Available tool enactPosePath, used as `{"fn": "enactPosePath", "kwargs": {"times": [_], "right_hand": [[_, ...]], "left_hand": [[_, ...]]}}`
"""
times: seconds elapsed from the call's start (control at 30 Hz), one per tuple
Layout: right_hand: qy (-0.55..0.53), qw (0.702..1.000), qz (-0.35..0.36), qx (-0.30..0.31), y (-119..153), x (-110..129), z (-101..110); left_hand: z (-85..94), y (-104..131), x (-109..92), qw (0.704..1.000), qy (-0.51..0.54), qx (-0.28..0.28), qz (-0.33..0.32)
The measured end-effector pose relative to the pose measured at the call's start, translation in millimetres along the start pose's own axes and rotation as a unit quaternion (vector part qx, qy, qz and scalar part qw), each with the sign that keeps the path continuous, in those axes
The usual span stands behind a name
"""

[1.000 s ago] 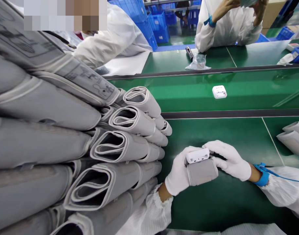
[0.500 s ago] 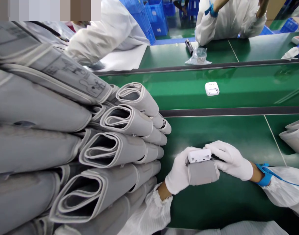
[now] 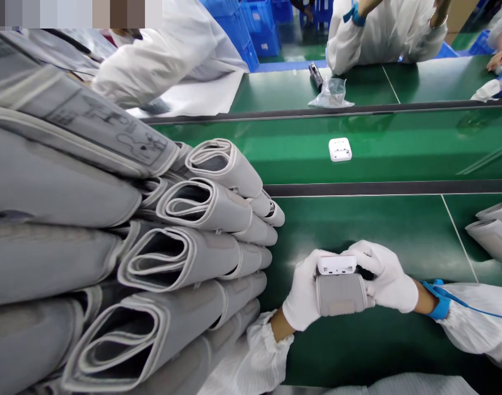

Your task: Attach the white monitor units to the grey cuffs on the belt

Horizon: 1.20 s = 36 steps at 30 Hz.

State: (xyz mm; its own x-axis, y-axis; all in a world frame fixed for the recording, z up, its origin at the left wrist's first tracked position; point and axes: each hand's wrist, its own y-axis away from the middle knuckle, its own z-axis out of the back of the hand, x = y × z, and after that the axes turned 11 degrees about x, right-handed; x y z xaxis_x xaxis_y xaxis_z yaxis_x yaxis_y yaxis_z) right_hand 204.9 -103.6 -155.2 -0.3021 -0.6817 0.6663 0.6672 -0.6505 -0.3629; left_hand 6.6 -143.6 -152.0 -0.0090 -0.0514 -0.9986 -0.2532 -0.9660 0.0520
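Note:
Between my gloved hands is a blood pressure monitor: a white plastic unit (image 3: 337, 265) sits on top of a rolled grey cuff (image 3: 342, 296). My left hand (image 3: 303, 293) wraps round the left side of the cuff and unit. At the right, my right hand (image 3: 384, 274) grips it, its fingers at the unit's end and the cuff's right edge. The undersides of both are hidden, as are several fingertips. Close to my left arm rises a tall stack of folded grey cuffs (image 3: 209, 252), some with printed diagrams.
A white square plastic part (image 3: 340, 149) lies on the green conveyor belt (image 3: 411, 145) beyond the bench. More folded cuffs (image 3: 495, 233) lie at the right. Across the belt are co-workers' sleeves (image 3: 152, 66), a clear plastic bag (image 3: 333, 93) and blue crates (image 3: 261, 27).
The white square part has shifted left along the belt. My hands still hold the monitor, with the right fingers slightly repositioned. A co-worker's hand has appeared at the far upper right.

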Motion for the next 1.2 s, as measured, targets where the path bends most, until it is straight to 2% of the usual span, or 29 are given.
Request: {"fn": "enactPosePath", "kwargs": {"times": [0.2,0.27,0.37,0.47,0.53,0.63,0.7,0.77,0.83,0.87,0.93,0.97,1.0,1.07,1.1,1.2], "right_hand": [[-0.016,0.999,-0.015,0.025,-1.0,-3.2,4.8],[-0.027,0.998,-0.016,0.057,-1.7,-8.7,6.1],[-0.044,0.993,0.016,0.107,-2.0,-17.4,10.1],[-0.059,0.992,0.023,0.109,0.3,-16.8,15.0],[-0.067,0.992,-0.028,0.101,1.9,-7.0,15.9],[-0.049,0.980,-0.147,0.122,-2.4,17.9,10.9],[-0.020,0.968,-0.209,0.135,-14.0,31.7,6.7],[-0.017,0.959,-0.252,0.130,-34.8,33.7,7.6],[-0.040,0.960,-0.262,0.093,-64.7,17.0,18.5],[-0.041,0.963,-0.262,0.049,-82.4,1.0,28.1],[-0.014,0.966,-0.252,-0.048,-120.5,-43.6,54.2],[0.029,0.956,-0.270,-0.114,-139.6,-69.8,69.5],[0.072,0.940,-0.298,-0.153,-157.4,-96.3,85.2],[0.152,0.895,-0.379,-0.178,-186.9,-143.6,113.8],[0.167,0.884,-0.397,-0.182,-197.6,-161.7,125.0],[0.199,0.879,-0.402,-0.163,-216.2,-189.1,139.7]], "left_hand": [[0.2,-1.2,0.8,0.999,0.025,0.003,-0.020],[0.0,-1.4,2.5,0.998,0.054,0.010,-0.002],[0.3,-0.7,3.0,0.994,0.094,-0.013,0.046],[3.2,1.2,0.1,0.998,0.033,-0.032,0.051],[5.1,2.7,-1.6,0.997,-0.057,-0.042,0.036],[3.0,3.6,0.8,0.983,-0.164,-0.082,-0.012],[-1.8,2.9,5.8,0.974,-0.199,-0.092,-0.052],[-6.6,1.6,11.7,0.967,-0.223,-0.101,-0.066],[-8.8,0.7,16.7,0.960,-0.248,-0.120,-0.059],[-8.9,0.5,18.7,0.956,-0.261,-0.125,-0.055],[-7.6,0.7,22.1,0.948,-0.292,-0.110,-0.058],[-6.7,0.8,23.6,0.944,-0.310,-0.094,-0.062],[-6.0,1.0,25.0,0.939,-0.327,-0.076,-0.067],[-5.4,1.0,28.0,0.931,-0.353,-0.047,-0.075],[-5.5,1.0,29.4,0.929,-0.360,-0.039,-0.076],[-6.6,1.0,32.4,0.927,-0.366,-0.030,-0.074]]}}
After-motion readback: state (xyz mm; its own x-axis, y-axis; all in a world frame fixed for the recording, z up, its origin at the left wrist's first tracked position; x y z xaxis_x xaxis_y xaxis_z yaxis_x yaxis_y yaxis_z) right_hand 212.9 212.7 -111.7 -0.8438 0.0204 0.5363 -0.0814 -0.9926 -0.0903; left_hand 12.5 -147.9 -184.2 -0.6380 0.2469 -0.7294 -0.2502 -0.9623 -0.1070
